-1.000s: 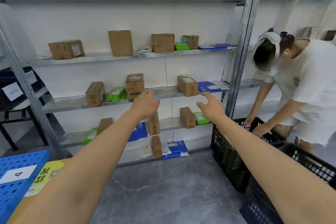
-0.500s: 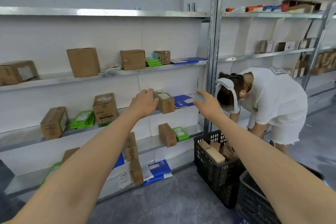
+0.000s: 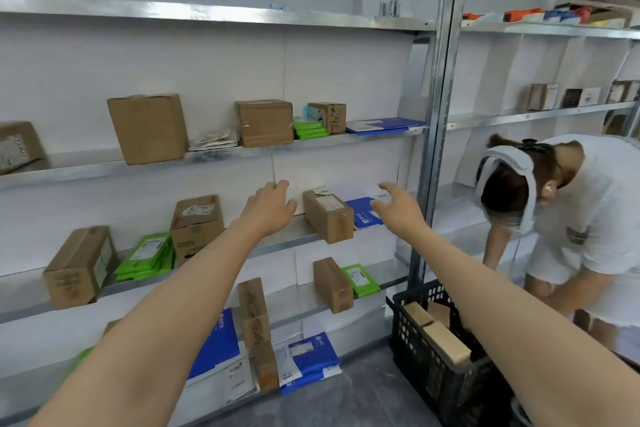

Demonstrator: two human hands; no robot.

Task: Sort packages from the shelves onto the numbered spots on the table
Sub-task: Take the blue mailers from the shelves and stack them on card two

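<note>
1. Standing lengthwise on the middle shelf (image 3: 304, 234) of a grey metal rack (image 3: 437, 114), a small brown cardboard box (image 3: 329, 218) with a white label on top is seen between the two hands.
2. The left hand (image 3: 272, 208) is held just beside the box's left end, with its fingers relaxed and slightly spread and nothing gripped.
3. The right hand (image 3: 398, 210) is raised to the right of the box, in front of a flat blue mailer (image 3: 360, 215) that lies just beside the box. Its fingers are spread wide and nothing is held.
4. Further left on the same shelf are found a taped brown carton (image 3: 195, 225), a stack of flat green packets (image 3: 149, 255) and a second brown carton (image 3: 79, 267).
5. On the shelf above, a large tilted brown carton (image 3: 149, 128) is seen well apart from the hands.
6. A black plastic crate (image 3: 433, 364) holding brown boxes is set on the floor at the right, and a person in a white shirt (image 3: 595, 218) is bent over beside it.
</note>
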